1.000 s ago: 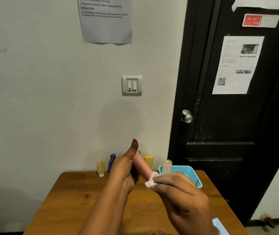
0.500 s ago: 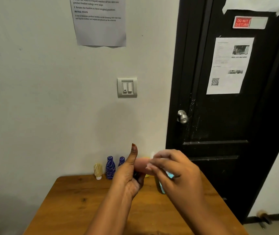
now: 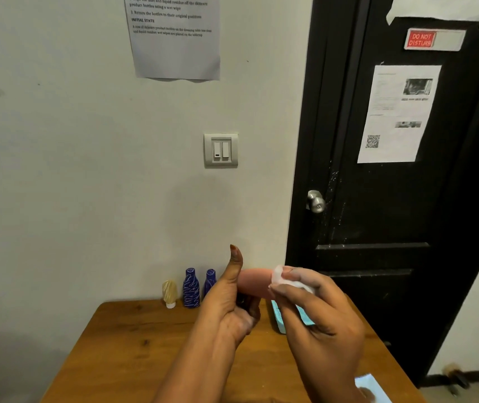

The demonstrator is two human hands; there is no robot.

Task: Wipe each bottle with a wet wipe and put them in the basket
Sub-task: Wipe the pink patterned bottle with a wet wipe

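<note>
Above the table (image 3: 133, 338), left hand (image 3: 226, 303) grips the pink bottle (image 3: 254, 282) while right hand (image 3: 316, 312) pinches the wet wipe (image 3: 280, 279), mid-wipe; next, probably into the basket (image 3: 279, 318).

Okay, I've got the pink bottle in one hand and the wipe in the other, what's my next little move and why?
Probably slide the wet wipe back along the pink bottle toward your left hand. The right hand pinches the wipe at the bottle's far end, so the exposed stretch between the hands looks like the part left to rub before it goes into the blue basket.
</note>
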